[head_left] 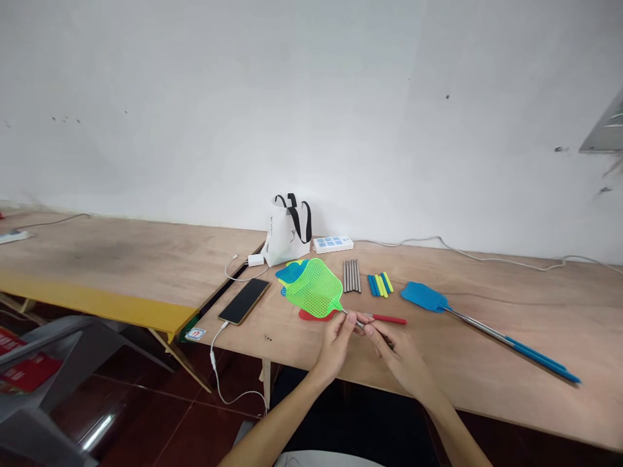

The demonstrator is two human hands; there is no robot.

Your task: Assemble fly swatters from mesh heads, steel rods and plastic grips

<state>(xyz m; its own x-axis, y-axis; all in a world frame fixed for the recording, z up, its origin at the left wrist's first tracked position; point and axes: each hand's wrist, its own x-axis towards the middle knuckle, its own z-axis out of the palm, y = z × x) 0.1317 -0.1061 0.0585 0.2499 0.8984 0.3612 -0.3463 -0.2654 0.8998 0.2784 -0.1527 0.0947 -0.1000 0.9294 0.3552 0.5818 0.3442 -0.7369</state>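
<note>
My left hand (pixel 339 337) pinches the neck of a green fly swatter head (pixel 314 288) where it meets a short metal rod (pixel 357 321). My right hand (pixel 392 347) pinches that same rod from the other side, next to a red handle grip (pixel 389 318) lying on the wooden table (pixel 487 383). The green head lies over a blue swatter head (pixel 291 271) and a red one (pixel 311 316). Both hands have their fingers closed.
Several metal rods (pixel 352 275) and blue and yellow grips (pixel 380 285) lie behind the hands. A whole blue fly swatter (pixel 487 329) lies to the right. A phone (pixel 244 301) on a cable, a white bag (pixel 288 230) and a power strip (pixel 333 244) sit at the left and back.
</note>
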